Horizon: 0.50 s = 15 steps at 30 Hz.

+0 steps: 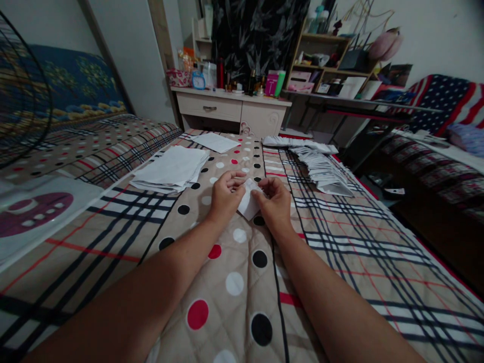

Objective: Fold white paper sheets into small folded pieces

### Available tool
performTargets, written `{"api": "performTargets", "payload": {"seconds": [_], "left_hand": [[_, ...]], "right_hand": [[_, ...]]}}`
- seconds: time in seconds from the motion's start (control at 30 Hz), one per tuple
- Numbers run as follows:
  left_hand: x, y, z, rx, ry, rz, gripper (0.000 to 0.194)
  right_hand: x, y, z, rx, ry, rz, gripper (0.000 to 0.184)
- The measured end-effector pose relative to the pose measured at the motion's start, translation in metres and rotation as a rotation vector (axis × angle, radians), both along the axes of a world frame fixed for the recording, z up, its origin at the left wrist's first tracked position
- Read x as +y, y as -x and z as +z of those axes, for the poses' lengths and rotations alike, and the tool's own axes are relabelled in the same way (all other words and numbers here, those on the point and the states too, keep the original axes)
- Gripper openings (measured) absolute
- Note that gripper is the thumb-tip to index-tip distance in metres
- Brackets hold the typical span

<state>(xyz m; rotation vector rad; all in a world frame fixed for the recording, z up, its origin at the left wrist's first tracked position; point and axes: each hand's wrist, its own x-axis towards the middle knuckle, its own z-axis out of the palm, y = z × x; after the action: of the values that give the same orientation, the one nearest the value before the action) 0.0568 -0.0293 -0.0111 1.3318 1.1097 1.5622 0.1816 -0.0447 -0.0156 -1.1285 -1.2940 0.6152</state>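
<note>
A small folded piece of white paper (248, 202) is held between my two hands, low over the spotted bedspread. My left hand (228, 194) pinches its left edge with thumb and fingers. On the opposite edge, my right hand (275, 202) grips it, thumb pressed on the front. To the left of my hands lies a stack of flat white sheets (172, 169), with a single white sheet (216, 142) beyond it. On the right is a fanned row of folded white papers (321, 169), and a long white bundle (298, 143) lies behind that.
The quilted bedspread (234, 262) covers the surface under my arms. A white bag with a pink print (41, 209) lies at the left, near a wire fan guard (22, 91). A dresser (212, 107) and crowded shelves (321, 50) stand at the back.
</note>
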Motion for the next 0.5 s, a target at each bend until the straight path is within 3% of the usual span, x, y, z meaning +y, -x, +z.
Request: {"api": "performTargets", "payload": {"seconds": [0.27, 0.5], "left_hand": [[-0.006, 0.001, 0.005, 0.027, -0.092, -0.086, 0.037], [-0.012, -0.001, 0.012, 0.05, -0.157, -0.077, 0.032]], "right_hand": [[0.002, -0.002, -0.001, 0.161, 0.048, 0.115, 0.014], [0.001, -0.004, 0.002, 0.22, 0.041, 0.173, 0.014]]}}
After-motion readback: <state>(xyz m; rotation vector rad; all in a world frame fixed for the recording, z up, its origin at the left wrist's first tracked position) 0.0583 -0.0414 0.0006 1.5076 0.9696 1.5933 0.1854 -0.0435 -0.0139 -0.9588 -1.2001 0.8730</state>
